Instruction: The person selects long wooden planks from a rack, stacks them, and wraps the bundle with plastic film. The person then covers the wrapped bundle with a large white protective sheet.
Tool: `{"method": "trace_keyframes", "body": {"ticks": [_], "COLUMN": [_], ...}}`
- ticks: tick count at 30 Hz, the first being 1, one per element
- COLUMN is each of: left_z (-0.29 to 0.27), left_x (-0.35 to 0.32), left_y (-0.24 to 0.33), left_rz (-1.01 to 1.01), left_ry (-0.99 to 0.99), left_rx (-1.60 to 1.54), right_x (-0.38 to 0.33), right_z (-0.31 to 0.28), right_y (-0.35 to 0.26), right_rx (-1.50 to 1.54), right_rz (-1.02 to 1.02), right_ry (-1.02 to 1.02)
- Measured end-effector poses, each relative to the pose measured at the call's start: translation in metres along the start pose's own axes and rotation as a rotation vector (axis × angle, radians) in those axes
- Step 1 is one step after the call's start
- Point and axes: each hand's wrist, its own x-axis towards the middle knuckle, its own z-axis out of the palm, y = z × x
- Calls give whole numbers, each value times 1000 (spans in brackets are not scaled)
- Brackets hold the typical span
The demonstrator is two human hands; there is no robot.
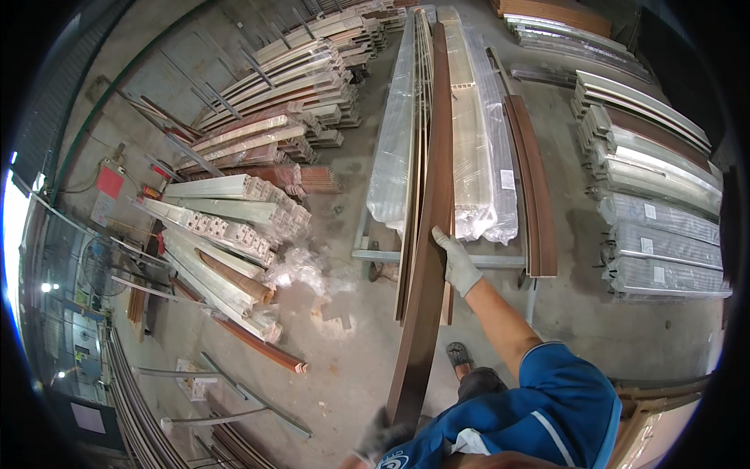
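A long dark brown board (428, 258) runs from a metal rack at the top down toward me, standing on its edge. My right hand (455, 264), in a light grey glove, grips the board's right edge about halfway along. My left hand (380, 438), in a dark glove, holds the board's near end at the bottom of the view, partly hidden by my blue shirt. More thin boards (409, 234) lean just left of the brown one.
Pale panels wrapped in clear plastic (480, 156) lie on the rack (375, 254). Brown boards (537, 203) rest at its right. Stacks of pale and brown profiles (234, 219) fill the left floor; wrapped bundles (656, 227) line the right. A sandalled foot (459, 356) stands on the concrete.
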Motion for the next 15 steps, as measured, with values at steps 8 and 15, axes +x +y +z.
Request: {"method": "trace_keyframes", "body": {"ticks": [8,15], "left_z": [-17,-43], "left_x": [-27,-89], "left_y": [-70,-41], "left_rz": [11,81], "left_ry": [434,622], "left_rx": [436,752], "right_x": [-16,-56], "right_z": [3,50], "right_y": [29,42], "right_rx": [-134,-67], "right_rz": [3,79], "right_ry": [172,88]}}
